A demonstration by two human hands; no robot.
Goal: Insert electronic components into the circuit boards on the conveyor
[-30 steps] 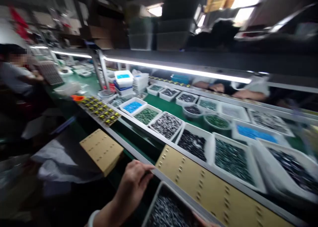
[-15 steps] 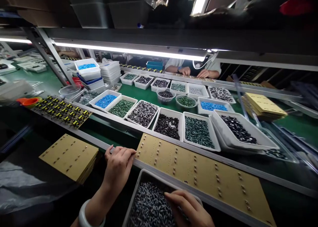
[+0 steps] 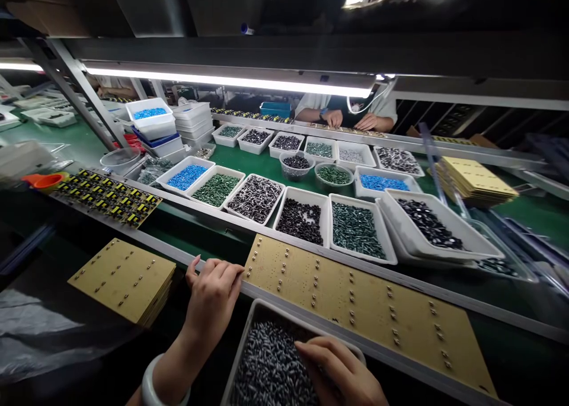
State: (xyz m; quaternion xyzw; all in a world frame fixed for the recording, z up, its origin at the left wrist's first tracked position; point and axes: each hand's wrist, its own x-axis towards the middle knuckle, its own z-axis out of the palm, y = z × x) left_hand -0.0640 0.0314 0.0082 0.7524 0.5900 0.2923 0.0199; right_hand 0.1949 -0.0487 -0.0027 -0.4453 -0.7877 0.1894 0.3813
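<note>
Hands apart, left at tan board, right at parts tray

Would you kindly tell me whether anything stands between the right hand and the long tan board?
Only the tray's far rim and the metal rail's near edge lie between the right hand and the board; nothing else visible does.

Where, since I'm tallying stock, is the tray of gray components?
At the head view's bottom center, the tray lies under the right hand, near the tan circuit board.
</note>
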